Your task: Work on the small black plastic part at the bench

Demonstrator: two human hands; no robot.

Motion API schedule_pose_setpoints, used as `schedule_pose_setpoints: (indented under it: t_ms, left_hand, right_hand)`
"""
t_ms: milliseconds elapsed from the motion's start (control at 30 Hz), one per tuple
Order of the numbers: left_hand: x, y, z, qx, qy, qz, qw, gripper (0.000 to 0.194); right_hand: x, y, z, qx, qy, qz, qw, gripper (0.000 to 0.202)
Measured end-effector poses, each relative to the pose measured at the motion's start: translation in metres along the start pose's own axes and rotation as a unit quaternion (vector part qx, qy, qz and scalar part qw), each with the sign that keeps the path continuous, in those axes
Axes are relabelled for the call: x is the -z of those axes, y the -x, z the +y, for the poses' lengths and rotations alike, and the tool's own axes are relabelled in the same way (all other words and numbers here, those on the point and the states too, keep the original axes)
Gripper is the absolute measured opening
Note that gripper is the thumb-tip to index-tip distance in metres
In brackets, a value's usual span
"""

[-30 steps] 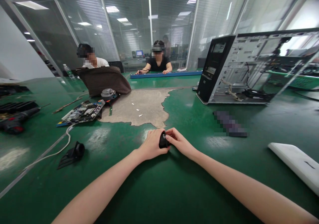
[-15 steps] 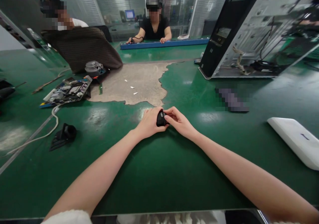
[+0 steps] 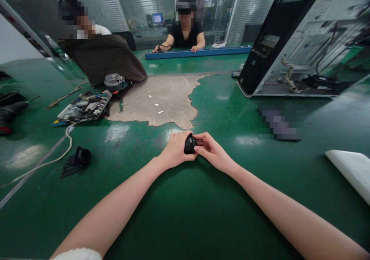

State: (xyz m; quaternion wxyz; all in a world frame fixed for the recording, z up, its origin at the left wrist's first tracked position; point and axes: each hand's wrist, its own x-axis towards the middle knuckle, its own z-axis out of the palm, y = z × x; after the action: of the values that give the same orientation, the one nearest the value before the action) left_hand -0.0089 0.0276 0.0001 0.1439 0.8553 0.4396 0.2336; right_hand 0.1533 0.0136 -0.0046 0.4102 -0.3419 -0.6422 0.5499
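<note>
1. The small black part (image 3: 189,144) sits at the centre of the frame, between both hands. The left hand (image 3: 177,146) curls around it, gripping it from the left; the right hand (image 3: 212,151) pinches its right edge between thumb and fingers. Uneven pressure could twist it out of this hold.

2. The left fingers hide much of the part, so whatever lies beneath them cannot be told. A catch or thin edge there, if any, might crack under a hard squeeze.

3. The right fingertips bear on a short stretch of edge. On smooth plastic, as it seems to be, they could slide off and jerk the hand rightward.

4. If dropped, the part would likely land on the glossy green tabletop (image 3: 173,213) and might skid, perhaps toward the bare patch (image 3: 170,111) just above the hands in the frame.

5. Dark on dark, it could be confused with the black bracket-like piece (image 3: 76,161) at left, well apart from the hands.
</note>
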Motion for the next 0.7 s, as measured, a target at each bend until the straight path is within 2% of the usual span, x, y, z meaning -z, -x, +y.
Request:
schedule_pose_setpoints:
  t_ms: [100, 300, 600, 700]
  left_hand:
    - [0.0005, 0.0001, 0.0001, -0.002, -0.001, 0.005, 1.0, 0.057]
    - [0.0, 0.0002, 0.0013, 0.007, 0.01, 0.003, 1.0, 0.058]
    - [0.0015, 0.0013, 0.0017, -0.001, 0.012, 0.011, 1.0, 0.056]
    - [0.0018, 0.0005, 0.0014, 0.0, 0.013, 0.011, 1.0, 0.056]
  right_hand:
    - [-0.0001, 0.0003, -0.0021, -0.008, -0.014, -0.001, 1.0, 0.023]
    - [-0.0032, -0.0012, 0.0002, -0.019, 0.017, 0.053, 0.998, 0.019]
    - [-0.0021, -0.0006, 0.0007, 0.01, 0.046, 0.008, 0.999, 0.024]
    - [-0.0027, -0.0023, -0.0003, 0.007, 0.043, 0.012, 0.999, 0.02]
